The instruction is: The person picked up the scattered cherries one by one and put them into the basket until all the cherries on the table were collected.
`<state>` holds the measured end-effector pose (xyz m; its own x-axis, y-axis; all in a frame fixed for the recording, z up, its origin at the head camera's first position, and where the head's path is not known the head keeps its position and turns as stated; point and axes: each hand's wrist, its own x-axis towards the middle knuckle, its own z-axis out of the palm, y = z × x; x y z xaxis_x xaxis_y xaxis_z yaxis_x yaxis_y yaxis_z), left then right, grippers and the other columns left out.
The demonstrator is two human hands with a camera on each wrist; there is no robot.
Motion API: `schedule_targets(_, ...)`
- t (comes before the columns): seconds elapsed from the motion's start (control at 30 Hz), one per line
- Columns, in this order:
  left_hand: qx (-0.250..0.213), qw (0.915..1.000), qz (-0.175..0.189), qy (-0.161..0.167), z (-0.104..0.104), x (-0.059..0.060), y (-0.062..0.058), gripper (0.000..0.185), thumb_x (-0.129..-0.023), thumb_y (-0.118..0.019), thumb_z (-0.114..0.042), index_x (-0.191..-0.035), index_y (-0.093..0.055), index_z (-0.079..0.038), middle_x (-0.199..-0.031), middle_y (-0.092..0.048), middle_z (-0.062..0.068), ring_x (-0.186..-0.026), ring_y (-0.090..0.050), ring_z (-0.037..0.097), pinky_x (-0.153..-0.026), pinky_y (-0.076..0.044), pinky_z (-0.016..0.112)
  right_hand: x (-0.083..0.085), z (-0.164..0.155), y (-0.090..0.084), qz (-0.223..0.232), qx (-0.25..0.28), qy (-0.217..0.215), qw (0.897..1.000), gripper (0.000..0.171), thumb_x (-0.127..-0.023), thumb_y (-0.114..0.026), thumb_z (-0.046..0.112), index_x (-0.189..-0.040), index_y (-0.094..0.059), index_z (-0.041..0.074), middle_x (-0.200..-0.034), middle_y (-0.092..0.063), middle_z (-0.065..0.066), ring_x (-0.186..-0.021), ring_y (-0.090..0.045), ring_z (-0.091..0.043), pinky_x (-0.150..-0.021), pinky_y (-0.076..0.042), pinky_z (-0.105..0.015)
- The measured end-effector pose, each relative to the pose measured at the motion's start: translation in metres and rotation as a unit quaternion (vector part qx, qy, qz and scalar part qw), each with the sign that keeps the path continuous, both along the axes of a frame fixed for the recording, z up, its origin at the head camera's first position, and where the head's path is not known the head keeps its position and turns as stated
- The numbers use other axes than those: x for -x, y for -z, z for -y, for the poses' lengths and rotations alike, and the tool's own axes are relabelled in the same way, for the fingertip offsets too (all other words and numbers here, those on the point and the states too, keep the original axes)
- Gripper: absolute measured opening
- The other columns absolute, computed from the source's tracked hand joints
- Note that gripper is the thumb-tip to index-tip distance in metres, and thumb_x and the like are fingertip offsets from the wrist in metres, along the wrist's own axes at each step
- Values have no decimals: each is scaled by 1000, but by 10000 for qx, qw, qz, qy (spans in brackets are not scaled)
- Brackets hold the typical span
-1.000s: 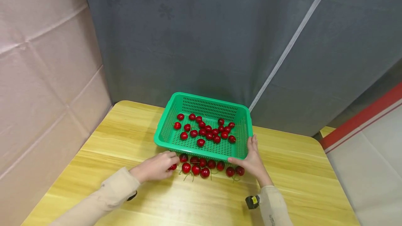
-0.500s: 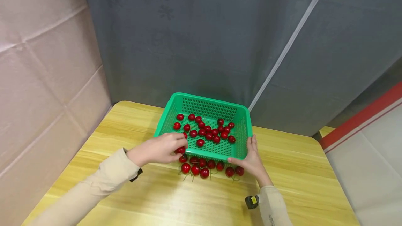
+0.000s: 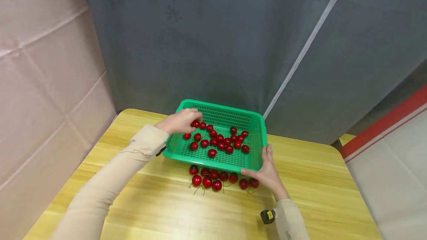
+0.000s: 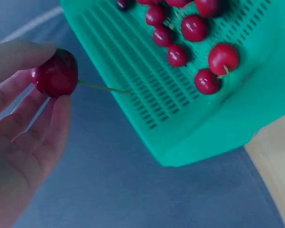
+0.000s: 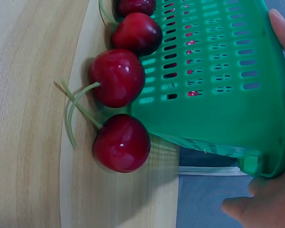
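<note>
A green plastic basket [image 3: 257,136] sits at the back of the wooden table and holds several red cherries [image 3: 218,142]. My left hand [image 3: 180,121] is over the basket's far left corner and pinches one cherry [image 4: 56,75] between thumb and fingers, stem pointing to the basket [image 4: 190,118]. My right hand [image 3: 267,171] grips the basket's near right corner, thumb on the front rim. A row of several loose cherries [image 3: 217,179] lies on the table against the basket's front wall [image 5: 218,80]; three of these cherries [image 5: 118,107] show close up in the right wrist view.
The wooden table [image 3: 166,210] stands in a corner, with a grey curtain [image 3: 217,40] behind and a padded pink wall [image 3: 43,77] to the left. A small yellow and black object [image 3: 268,216] is at my right wrist.
My left hand picked a cherry from the row on the table, lifted it over the front rim and carried it to the basket's far left corner. The right hand stayed on the basket.
</note>
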<state>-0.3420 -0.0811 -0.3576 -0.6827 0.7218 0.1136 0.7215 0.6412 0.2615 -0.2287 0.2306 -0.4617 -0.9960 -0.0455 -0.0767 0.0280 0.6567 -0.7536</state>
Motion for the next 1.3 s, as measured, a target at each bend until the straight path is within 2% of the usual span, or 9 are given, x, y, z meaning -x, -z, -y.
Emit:
schedule_targets(0.17,271,9986,323,-312,-8,21,7,17,-75,-62,3,-90,-61,-4,-89,-56,7,-75,-49,19,-64,-46,28,-3,0,0,-51,-23,-1,10000,123,-64,-78,48,-144,3,0,-149,21,-7,-137,12,-30,-107,-10,-54)
schedule_targets(0.33,531,9967,406,-459,-14,34,13,21,-73,-57,8,-91,-62,-3,-87,-56,7,-75,-49,19,-63,-44,28,-6,2,-1,-54,-88,26,9999,124,-63,-78,47,-144,2,-1,-149,20,-8,-137,12,-29,-107,-10,-54)
schedule_targets(0.57,902,9917,532,-748,-14,36,23,21,-75,-57,8,-93,-63,-2,-91,-59,10,-80,-51,20,-67,-46,29,-8,6,-1,-42,-83,1,10000,124,-62,-79,48,-144,2,0,-150,20,-8,-138,12,-29,-107,-11,-54)
schedule_targets(0.83,907,9889,731,-925,-12,34,30,19,-76,-59,3,-93,-61,-7,-103,-59,12,-90,-53,22,-77,-48,33,-10,7,-1,-15,-75,-45,10000,124,-63,-79,46,-144,2,0,-150,19,-8,-138,11,-29,-107,-12,-54)
schedule_targets(0.93,810,9898,778,-882,-11,31,28,18,-78,-59,0,-95,-61,-6,-103,-59,12,-88,-52,22,-75,-47,33,-9,7,-2,4,-67,-50,10000,124,-63,-79,46,-144,3,0,-150,19,-8,-138,12,-29,-107,-11,-54)
schedule_targets(1.07,705,9937,638,-594,-11,20,25,15,-80,-61,-4,-95,-61,-5,-98,-58,11,-83,-52,21,-72,-47,32,-6,6,-2,4,-38,-65,10000,124,-63,-79,47,-144,3,0,-149,20,-8,-137,12,-29,-107,-11,-54)
schedule_targets(1.17,649,9965,469,-259,-12,7,22,15,-81,-62,-6,-96,-61,-5,-97,-59,10,-84,-56,20,-73,-49,30,-3,4,-1,-26,-29,-59,10000,124,-63,-79,46,-144,3,0,-149,20,-8,-137,12,-30,-107,-10,-54)
schedule_targets(1.3,586,9979,201,201,-15,-18,16,17,-82,-63,-9,-98,-62,-4,-97,-60,9,-84,-58,19,-73,-50,28,1,2,-1,-28,-72,-47,10000,124,-63,-78,47,-144,3,0,-149,21,-7,-137,12,-29,-107,-10,-54)
